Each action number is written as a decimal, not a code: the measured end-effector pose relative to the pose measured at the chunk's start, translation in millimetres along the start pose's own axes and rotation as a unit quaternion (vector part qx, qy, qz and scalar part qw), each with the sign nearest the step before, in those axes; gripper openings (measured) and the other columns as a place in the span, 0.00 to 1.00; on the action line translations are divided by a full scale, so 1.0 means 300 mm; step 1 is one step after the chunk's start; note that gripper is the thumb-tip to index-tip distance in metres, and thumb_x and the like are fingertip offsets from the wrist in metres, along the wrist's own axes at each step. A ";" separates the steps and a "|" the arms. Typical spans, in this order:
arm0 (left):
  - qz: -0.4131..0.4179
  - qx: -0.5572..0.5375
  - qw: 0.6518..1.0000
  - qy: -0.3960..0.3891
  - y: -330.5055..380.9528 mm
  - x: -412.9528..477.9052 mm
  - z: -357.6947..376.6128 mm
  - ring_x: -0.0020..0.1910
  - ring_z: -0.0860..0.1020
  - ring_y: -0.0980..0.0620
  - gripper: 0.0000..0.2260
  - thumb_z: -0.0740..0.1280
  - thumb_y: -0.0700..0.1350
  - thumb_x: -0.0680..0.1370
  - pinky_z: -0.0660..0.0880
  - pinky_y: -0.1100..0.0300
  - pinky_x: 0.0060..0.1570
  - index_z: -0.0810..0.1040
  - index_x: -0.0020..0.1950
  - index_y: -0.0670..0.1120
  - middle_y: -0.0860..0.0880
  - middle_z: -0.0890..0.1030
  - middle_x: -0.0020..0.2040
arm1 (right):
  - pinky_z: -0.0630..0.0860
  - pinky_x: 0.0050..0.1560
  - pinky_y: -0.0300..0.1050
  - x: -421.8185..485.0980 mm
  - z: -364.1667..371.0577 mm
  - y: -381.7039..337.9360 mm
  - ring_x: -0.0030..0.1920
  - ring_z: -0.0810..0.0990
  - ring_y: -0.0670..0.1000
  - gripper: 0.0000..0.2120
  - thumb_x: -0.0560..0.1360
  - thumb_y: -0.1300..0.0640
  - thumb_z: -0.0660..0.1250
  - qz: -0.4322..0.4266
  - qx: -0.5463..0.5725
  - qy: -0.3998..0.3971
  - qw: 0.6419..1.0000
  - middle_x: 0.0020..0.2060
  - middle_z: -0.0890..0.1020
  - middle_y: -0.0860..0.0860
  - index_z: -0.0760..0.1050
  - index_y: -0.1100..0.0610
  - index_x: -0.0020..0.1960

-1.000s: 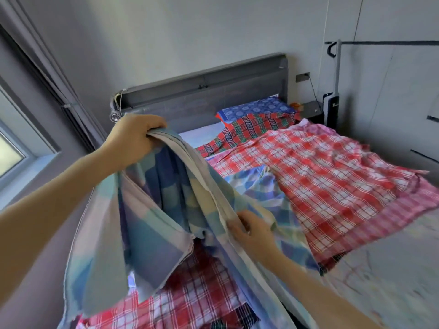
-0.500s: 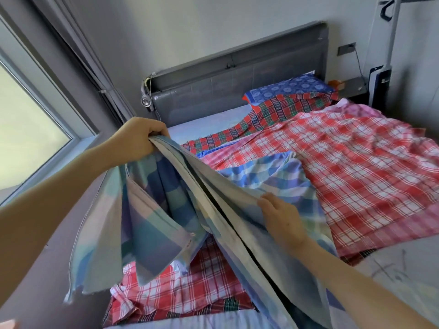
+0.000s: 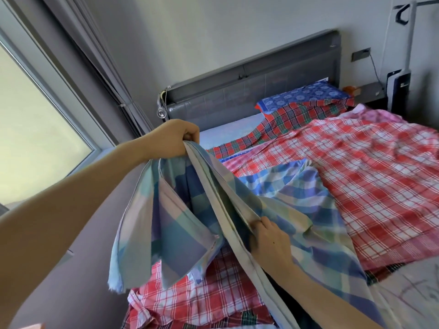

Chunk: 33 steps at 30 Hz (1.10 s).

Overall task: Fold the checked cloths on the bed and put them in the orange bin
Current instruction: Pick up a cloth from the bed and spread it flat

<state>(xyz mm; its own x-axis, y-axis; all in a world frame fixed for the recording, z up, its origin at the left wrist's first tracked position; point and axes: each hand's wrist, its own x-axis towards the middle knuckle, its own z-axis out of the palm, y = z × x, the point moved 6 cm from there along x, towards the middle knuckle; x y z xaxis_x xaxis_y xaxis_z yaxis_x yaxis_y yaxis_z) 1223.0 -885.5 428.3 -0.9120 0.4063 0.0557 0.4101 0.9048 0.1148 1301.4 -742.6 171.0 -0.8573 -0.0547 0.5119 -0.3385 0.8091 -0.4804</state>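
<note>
**Blue checked cloth held by its hem between both hands above the bed**

At upper left we find the left hand (image 3: 175, 138) raised, its fingers curled tight round the bunched top end of the blue checked cloth (image 3: 180, 224), with loose folds hanging below it. The doubled hem, the cloth's long axis, runs from that grip down and to the right. The right hand (image 3: 270, 243) sits lower and nearer to us, pinching the hem between thumb and bent fingers, whose tips are partly hidden in the fold. We judge that the next move depends on this hand travelling down the hem to the far corner, which is out of view at lower right. The rest of the cloth trails right onto the bed (image 3: 228, 131), over the red checked cloth (image 3: 356, 174). We cannot place the orange bin.
</note>
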 end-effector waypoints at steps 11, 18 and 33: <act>0.034 -0.039 0.988 -0.147 0.012 0.001 0.071 0.26 0.68 0.56 0.06 0.72 0.37 0.69 0.69 0.68 0.32 0.76 0.40 0.43 0.52 0.75 0.28 | 0.71 0.43 0.42 0.000 -0.110 0.276 0.39 0.79 0.49 0.07 0.73 0.61 0.62 0.104 0.177 -0.047 0.978 0.37 0.82 0.50 0.79 0.62 0.45; 0.063 -0.151 0.943 -0.288 0.067 -0.001 0.076 0.30 0.75 0.53 0.21 0.74 0.38 0.70 0.73 0.65 0.31 0.74 0.57 0.53 0.51 0.83 0.36 | 0.66 0.35 0.33 -0.059 -0.080 0.218 0.34 0.73 0.40 0.16 0.69 0.63 0.61 0.141 0.213 -0.051 0.965 0.30 0.74 0.36 0.69 0.42 0.33; 0.138 -0.264 0.918 -0.262 0.024 0.045 0.068 0.42 0.84 0.49 0.30 0.75 0.62 0.61 0.79 0.62 0.40 0.77 0.57 0.48 0.47 0.85 0.44 | 0.72 0.35 0.37 -0.156 -0.093 0.082 0.36 0.77 0.44 0.19 0.70 0.63 0.58 0.061 0.050 0.031 0.996 0.40 0.80 0.41 0.71 0.49 0.58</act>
<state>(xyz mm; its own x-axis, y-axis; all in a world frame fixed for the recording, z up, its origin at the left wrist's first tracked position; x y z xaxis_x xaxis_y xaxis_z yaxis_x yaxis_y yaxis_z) 1213.4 -870.9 409.7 -0.5932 0.7416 -0.3133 0.4453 0.6264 0.6398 1343.9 -703.9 155.1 -0.8700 0.0798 0.4865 -0.2720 0.7454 -0.6086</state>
